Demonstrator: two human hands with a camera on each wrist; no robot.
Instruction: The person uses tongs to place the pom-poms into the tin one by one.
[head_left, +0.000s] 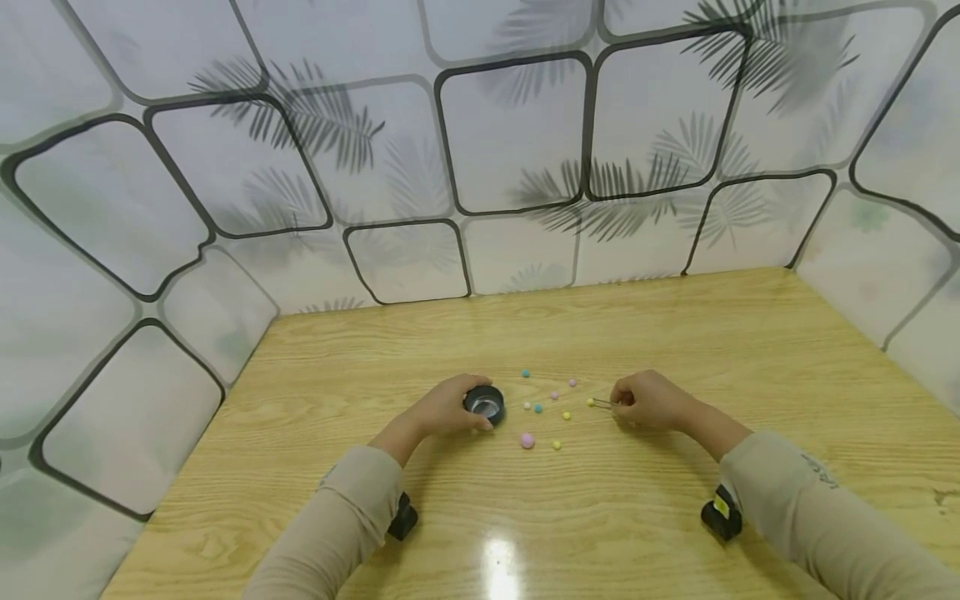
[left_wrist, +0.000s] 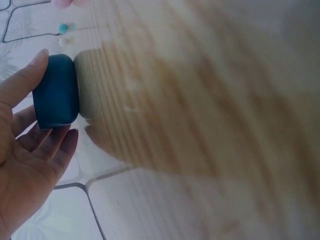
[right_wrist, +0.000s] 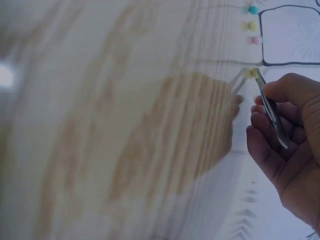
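Note:
My left hand (head_left: 448,406) grips a small round dark container (head_left: 486,403), its open top facing up and its base on the wooden table. In the left wrist view the container (left_wrist: 57,92) looks blue, held between thumb and fingers. Over on the right, my right hand (head_left: 651,400) pinches metal tweezers (right_wrist: 270,107). Their tips are at a small yellow bead (head_left: 590,402); whether they grip it I cannot tell. Between the hands lie several small beads, among them a blue bead (head_left: 537,409), a white bead (head_left: 527,406) and a larger pink bead (head_left: 527,441).
The wooden table (head_left: 360,533) reaches back to a patterned cloth wall (head_left: 517,133) with leaf prints, which also rises at both sides. A bright reflection lies near the table's front. Dark cameras (head_left: 722,515) are strapped under both wrists.

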